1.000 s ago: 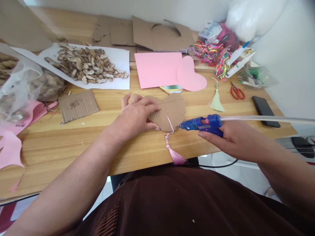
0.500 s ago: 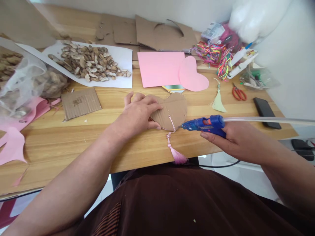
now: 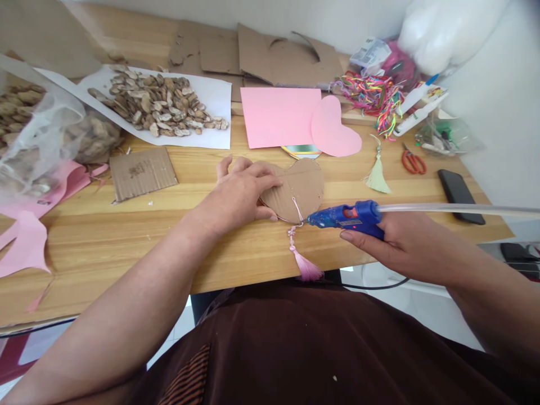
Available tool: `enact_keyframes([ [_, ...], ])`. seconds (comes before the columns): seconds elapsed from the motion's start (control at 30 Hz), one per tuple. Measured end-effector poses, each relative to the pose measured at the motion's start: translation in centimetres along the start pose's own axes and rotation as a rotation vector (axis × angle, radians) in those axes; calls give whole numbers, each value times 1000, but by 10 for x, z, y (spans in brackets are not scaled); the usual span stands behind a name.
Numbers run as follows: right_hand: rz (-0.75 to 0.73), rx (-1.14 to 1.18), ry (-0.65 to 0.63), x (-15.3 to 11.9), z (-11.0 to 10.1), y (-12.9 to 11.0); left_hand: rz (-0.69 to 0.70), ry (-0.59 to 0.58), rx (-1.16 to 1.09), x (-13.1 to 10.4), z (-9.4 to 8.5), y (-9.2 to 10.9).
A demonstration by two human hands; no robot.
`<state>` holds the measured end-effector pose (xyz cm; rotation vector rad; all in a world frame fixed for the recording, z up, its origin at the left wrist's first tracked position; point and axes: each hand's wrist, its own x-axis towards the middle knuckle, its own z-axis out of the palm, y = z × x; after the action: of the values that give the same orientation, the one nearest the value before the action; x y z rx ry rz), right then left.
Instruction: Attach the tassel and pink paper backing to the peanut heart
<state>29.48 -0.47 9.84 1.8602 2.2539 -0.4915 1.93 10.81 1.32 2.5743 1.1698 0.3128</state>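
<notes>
A cardboard heart (image 3: 301, 183) lies on the wooden table, its point toward me. My left hand (image 3: 247, 188) grips its left side, thumb at the lower edge and fingers on top. In my right hand (image 3: 400, 242) is a blue hot glue gun (image 3: 346, 216) with a long clear glue stick out of its back. The gun's nozzle is at the heart's lower tip, by the cord loop of a pink tassel (image 3: 307, 265). That loop lies on the cardboard, while the tassel hangs past the tip onto the table.
Behind the heart lie a pink sheet (image 3: 280, 117) and a pink paper heart (image 3: 335, 129). Peanut shells (image 3: 160, 104) cover white paper at back left. To the right are a pale green tassel (image 3: 378, 174), red-handled pliers (image 3: 413, 162), a phone (image 3: 460, 197) and colourful cords (image 3: 371, 95).
The glue gun has moved slightly left, bringing its nozzle to the tassel's cord at the heart's tip. My left hand keeps its hold on the heart. The view has shifted a little.
</notes>
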Motion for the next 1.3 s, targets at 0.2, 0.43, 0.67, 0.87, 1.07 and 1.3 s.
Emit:
enact_keyframes([
  [0.2,-1,-9,-7,1,0,1,-5,-3,-10,0,0,1],
  [0.43,12,-9,15,-1,0,5,2,8,-16,0,0,0],
  [0.67,10,-2,3,1,1,5,-6,4,-7,0,0,0],
  [0.87,25,-8,9,0,1,6,-5,-3,-20,0,-1,0],
  [1.07,-12,-4,6,0,-1,-1,-1,5,-30,-1,-1,0],
  [1.3,-9,-22,7,0,-2,2,-5,13,-29,-1,0,0],
])
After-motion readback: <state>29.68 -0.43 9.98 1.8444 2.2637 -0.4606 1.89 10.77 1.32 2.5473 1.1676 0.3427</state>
